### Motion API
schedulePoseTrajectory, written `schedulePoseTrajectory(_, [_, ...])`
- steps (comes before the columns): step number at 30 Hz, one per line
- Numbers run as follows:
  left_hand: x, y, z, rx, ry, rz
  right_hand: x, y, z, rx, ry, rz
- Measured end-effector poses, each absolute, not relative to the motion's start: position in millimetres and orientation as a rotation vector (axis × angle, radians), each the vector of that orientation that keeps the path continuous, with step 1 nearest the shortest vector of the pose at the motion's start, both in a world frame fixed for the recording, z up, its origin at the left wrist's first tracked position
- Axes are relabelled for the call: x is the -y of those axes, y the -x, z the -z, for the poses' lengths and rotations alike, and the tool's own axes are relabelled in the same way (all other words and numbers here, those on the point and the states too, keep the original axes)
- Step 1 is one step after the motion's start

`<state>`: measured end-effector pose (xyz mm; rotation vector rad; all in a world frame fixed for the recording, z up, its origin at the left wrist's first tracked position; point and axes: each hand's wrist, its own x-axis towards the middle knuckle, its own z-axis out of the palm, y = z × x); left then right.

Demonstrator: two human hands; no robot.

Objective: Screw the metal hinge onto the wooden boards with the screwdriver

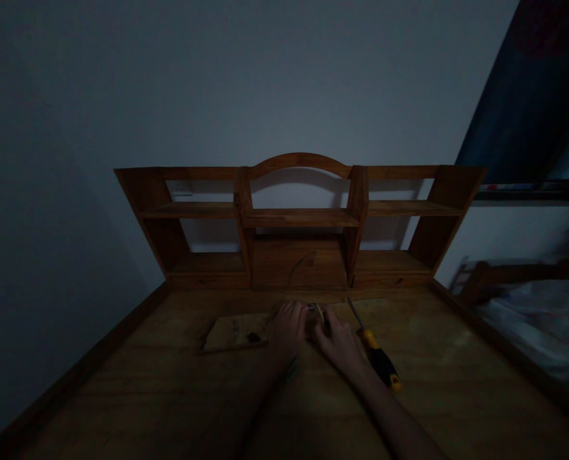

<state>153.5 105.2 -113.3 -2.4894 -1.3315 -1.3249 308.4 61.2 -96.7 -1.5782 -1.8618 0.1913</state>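
Note:
My left hand [287, 329] and my right hand [339, 345] are close together over the middle of the desk, fingers curled. Between the fingertips shows a small shiny metal piece [312, 306]; the dim light hides its kind. A thin pale strip [319, 313] stands at the fingers of my right hand, which is closed on it. My left hand's fingers are bent down beside the metal piece, and what they grip is hidden. A flat wooden board [241, 329] with a dark hole lies left of my left hand. To the right rests a yellow and black screwdriver [375, 351].
Behind the hands, a wooden shelf unit [301, 218] with open compartments runs along the back of the desk [169, 383]. Small thin dark pieces [291, 369] lie just below my left hand. Raised wooden edges border the desk. A wooden-framed bed [524, 271] is at the right.

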Motion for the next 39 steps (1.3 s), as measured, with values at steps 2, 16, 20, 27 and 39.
schedulePoseTrajectory(2, [-105,-154,116,1.394,2.488,1.315,-60,-308,95,1.858,1.619,-0.191])
schedulePoseTrajectory(16, [-102,-154,113,1.432,2.591,1.31,-64,-308,93,1.764,1.526,-0.261])
schedulePoseTrajectory(20, [-100,-153,110,1.44,2.621,1.322,-69,-310,97,1.74,1.533,-0.243])
schedulePoseTrajectory(27, [-101,-153,111,1.466,2.669,1.374,-71,-310,102,1.743,1.601,-0.184])
schedulePoseTrajectory(39, [-117,-151,116,1.567,2.464,1.685,-75,-314,105,1.762,1.668,-0.146])
